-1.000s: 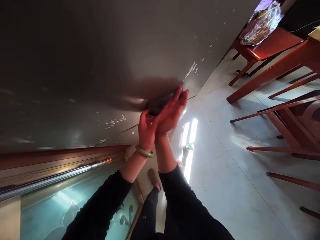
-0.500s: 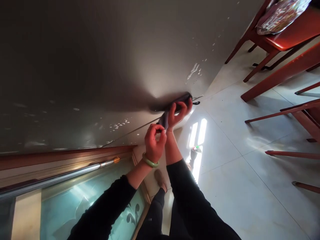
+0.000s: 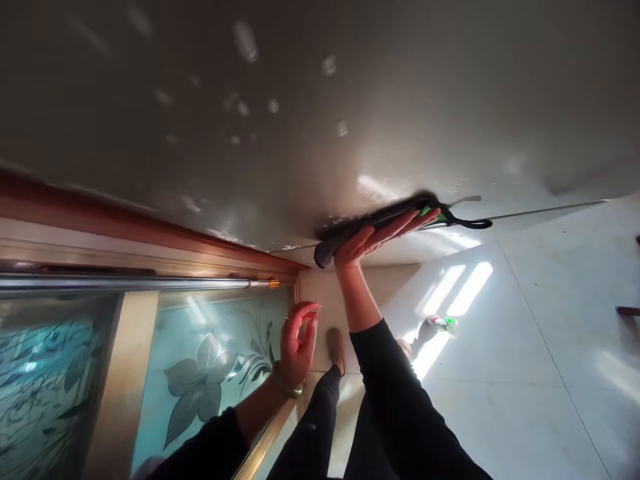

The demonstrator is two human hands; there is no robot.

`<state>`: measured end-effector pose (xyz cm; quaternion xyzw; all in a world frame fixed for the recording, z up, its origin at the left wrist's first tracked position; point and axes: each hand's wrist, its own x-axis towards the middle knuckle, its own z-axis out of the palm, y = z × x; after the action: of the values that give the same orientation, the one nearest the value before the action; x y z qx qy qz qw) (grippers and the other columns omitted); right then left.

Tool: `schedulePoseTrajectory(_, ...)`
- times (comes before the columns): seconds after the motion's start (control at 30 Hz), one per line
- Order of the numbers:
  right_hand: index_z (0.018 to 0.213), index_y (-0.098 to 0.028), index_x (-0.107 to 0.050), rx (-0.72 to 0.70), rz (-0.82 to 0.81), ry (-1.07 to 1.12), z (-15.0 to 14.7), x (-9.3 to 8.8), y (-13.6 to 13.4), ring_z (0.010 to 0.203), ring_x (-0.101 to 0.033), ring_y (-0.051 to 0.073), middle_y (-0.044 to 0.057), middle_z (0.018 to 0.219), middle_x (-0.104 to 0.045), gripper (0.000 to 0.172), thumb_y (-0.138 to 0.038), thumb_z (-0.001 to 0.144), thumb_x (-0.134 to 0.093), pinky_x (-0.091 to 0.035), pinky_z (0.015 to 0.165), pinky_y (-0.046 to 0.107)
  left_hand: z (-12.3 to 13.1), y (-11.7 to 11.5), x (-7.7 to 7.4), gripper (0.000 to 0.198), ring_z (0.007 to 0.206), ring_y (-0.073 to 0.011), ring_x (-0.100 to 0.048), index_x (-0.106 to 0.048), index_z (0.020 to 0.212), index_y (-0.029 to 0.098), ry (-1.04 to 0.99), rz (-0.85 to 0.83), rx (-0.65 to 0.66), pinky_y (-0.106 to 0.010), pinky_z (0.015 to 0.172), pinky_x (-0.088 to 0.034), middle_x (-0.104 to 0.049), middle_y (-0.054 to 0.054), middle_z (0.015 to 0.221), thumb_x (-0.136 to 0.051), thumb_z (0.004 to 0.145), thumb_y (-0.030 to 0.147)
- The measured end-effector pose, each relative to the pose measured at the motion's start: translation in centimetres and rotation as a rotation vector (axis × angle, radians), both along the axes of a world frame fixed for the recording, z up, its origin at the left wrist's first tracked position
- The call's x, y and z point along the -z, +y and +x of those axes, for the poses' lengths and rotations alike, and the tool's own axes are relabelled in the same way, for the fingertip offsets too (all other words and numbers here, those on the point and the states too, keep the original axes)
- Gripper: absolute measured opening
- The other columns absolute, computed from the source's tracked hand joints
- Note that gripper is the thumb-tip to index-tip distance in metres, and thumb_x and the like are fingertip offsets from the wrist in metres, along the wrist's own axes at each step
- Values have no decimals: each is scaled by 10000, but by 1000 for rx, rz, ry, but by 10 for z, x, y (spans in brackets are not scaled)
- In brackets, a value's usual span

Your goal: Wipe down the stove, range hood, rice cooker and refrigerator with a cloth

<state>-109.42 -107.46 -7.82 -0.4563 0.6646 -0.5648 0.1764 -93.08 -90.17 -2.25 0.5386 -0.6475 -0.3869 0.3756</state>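
My right hand (image 3: 383, 235) lies flat, fingers stretched out, pressing a long dark cloth-like pad (image 3: 370, 219) against the grey wall (image 3: 300, 100). A thin black loop (image 3: 473, 224) sticks out past the fingertips, with a bit of green showing there. My left hand (image 3: 296, 345) hangs apart from the wall below it, fingers loosely curled and holding nothing. A green bangle (image 3: 286, 387) sits on that wrist. Both arms are in black sleeves.
A frosted glass door with a flower pattern (image 3: 200, 363) and wooden frame fills the left, with a metal rod (image 3: 125, 283) across it. Pale floor tiles (image 3: 525, 373) carry sun patches. A shoe (image 3: 443, 325) and my own foot (image 3: 335, 343) show below; a chair leg (image 3: 629, 311) is at the right edge.
My left hand let go of the cloth and dropped away from the wall. My right hand flattened and slid the cloth along the wall. The view swung left, losing the red chairs.
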Motion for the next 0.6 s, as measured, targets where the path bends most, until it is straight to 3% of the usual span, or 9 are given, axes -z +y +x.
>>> schedulePoseTrajectory(0.1,1626,-234,-508,146,37,-90,35,15,0,1673,-122,440,147,1658,-438,647,-376,1007,-382,-295,1197,835,34,8,5,248,1055,-227,-758,-729,1241,268,-9,14,-86,-385,949,-652,-733,-108,1216,-601,1065,387)
schedulePoseTrajectory(0.23,1559,-247,-594,67,45,-49,72,20,-1,1654,-39,530,146,1671,-428,635,-460,964,-531,-255,1144,903,66,16,17,245,1073,-231,-750,-739,1233,273,-26,-11,-178,-382,953,-637,-738,-105,1216,-593,1067,380)
schedulePoseTrajectory(0.43,1409,-306,-729,-95,47,117,91,5,-6,1640,-83,559,117,1603,-541,577,-514,870,-727,-169,1208,866,101,29,45,232,1061,-228,-744,-767,1158,266,-52,-18,-291,-370,926,-626,-760,-92,1141,-586,1064,377)
schedulePoseTrajectory(0.6,1401,-435,-719,-384,62,306,96,9,-10,1617,-315,439,11,1529,-647,469,-450,933,-693,-229,1299,712,118,37,66,241,1049,-219,-742,-791,1093,247,-24,-4,-317,-367,956,-610,-768,-83,1099,-602,1054,390)
